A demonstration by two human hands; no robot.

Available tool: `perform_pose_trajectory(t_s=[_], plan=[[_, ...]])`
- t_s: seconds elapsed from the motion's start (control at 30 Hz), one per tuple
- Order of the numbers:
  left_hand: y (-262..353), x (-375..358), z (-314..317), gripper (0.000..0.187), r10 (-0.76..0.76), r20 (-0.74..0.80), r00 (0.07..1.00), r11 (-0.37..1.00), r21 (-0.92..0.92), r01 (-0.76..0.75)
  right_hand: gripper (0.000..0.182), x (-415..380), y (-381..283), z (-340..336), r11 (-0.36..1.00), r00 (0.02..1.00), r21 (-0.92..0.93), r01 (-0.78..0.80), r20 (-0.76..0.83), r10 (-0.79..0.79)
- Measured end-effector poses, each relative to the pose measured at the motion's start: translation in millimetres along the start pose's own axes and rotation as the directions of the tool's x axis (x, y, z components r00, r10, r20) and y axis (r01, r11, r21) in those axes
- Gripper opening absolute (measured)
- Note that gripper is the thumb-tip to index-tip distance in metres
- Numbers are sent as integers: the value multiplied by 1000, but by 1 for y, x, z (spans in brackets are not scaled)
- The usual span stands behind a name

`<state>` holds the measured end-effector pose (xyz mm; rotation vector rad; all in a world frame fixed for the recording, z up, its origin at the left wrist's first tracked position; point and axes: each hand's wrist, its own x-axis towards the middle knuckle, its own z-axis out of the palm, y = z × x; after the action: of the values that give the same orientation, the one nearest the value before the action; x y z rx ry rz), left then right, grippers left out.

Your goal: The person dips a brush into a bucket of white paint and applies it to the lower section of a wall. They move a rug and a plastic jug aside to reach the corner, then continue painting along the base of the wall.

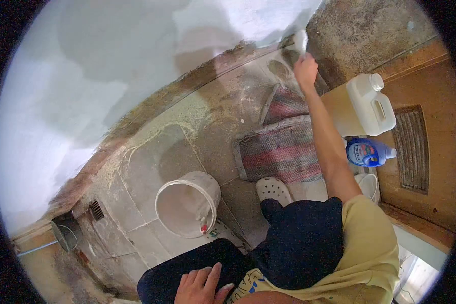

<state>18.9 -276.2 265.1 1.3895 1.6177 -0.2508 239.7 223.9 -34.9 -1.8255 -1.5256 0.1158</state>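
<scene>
Left hand (200, 285): on the dark trouser knee (158, 276), fingers relaxed, nothing seen in it.
Bucket (209, 185): on the tiled floor, near the knee.
Right hand (306, 71): wrapped around a white brush (301, 41), arm outstretched.
Brush: at the wall's foot, near the corner; contact unclear.
Technique: probably short, light strokes, dripping kept off the striped sack (283, 154).

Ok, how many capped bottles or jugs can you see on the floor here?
2: a pale jug to the right of your outstretched right forearm, and a blue bottle just nearer you. Others may be hidden behind your arm.
</scene>
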Motion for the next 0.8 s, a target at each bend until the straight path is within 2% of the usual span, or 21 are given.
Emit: perform_pose_trajectory(t_s=[0.13, 0.2, 0.23, 0.3, 0.37, 0.43, 0.5, 0.63, 0.7, 0.77, 0.8], plan=[[-12, 1, 10, 64, -6, -7, 1000, 1000, -12, 6, 19, 39, 27, 29, 998, 993, -51, 30, -112, -36], [-26, 8, 23, 56, 159, -226, 961, 979, 164, -123, 21, 38, 16, 37, 996, 997, -80, -48, 56, 53], [-20, 5, 17, 56, 159, -231, 960, 979, 163, -122, 20, 22, 9, 34, 986, 990, -85, 142, 2, -142], [-6, -5, 5, 64, -1, -26, 1000, 1000, -15, 1, 19, -8, -15, 38, 999, 996, -29, 20, 86, -17], [-5, -5, 5, 64, 4, -30, 1000, 1000, -25, -4, 25, -55, -34, 46, 976, 995, 216, 11, 96, -33], [-5, -4, 6, 65, 12, -21, 1000, 1000, -20, -12, 27, -98, -59, 43, 980, 965, 177, 94, 228, -134], [-7, -4, 7, 66, 55, -41, 998, 998, 16, -54, 27, -142, -70, 50, 872, 932, 368, 322, 36, -360], [-4, -4, 2, 64, 33, -59, 998, 999, -2, -34, 28, -174, -88, 22, 806, 884, 456, 377, 81, -460], [-2, -6, 0, 62, 44, -37, 998, 998, -38, -45, 27, -160, -83, 5, 839, 903, 467, 279, 170, -395], [-4, -10, 5, 62, 58, -48, 997, 998, -24, -59, 25, -131, -58, 21, 972, 944, 210, 104, 286, -163], [-5, -11, 6, 61, 76, -51, 996, 997, -1, -76, 24, -115, -52, 22, 987, 966, 153, 42, 245, -79]])
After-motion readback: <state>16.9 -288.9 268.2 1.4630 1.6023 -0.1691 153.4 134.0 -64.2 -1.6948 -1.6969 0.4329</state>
